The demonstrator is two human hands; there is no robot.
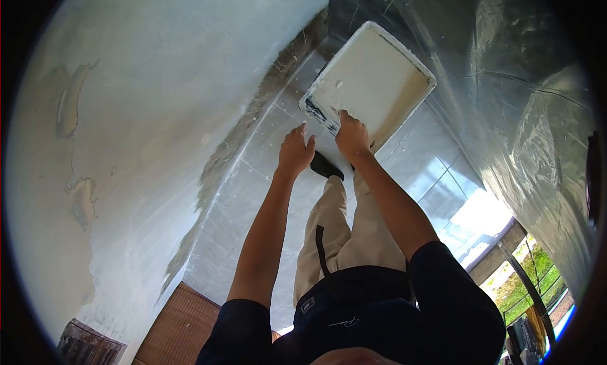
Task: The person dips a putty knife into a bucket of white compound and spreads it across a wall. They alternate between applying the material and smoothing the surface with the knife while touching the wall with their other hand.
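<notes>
A white rectangular paint tray [422, 75] holds a pale, creamy liquid that looks like paint, with dark streaks at its near left corner. My right hand [353, 137] is closed at the middle of the tray's near edge, its thumb over the rim; the hand hides part of that edge. Just left of the tray, my left hand [296, 151] is held with its fingers stretched out and apart. It grips nothing, and whether a fingertip touches the tray's corner cannot be told.
A plastered wall [152, 112] with peeling patches rises on the left, its base rough and grey. Grey floor tiles [253, 188] lie under my feet. Clear plastic sheeting [506, 99] hangs on the right. Brown corrugated cardboard [180, 324] is at the lower left.
</notes>
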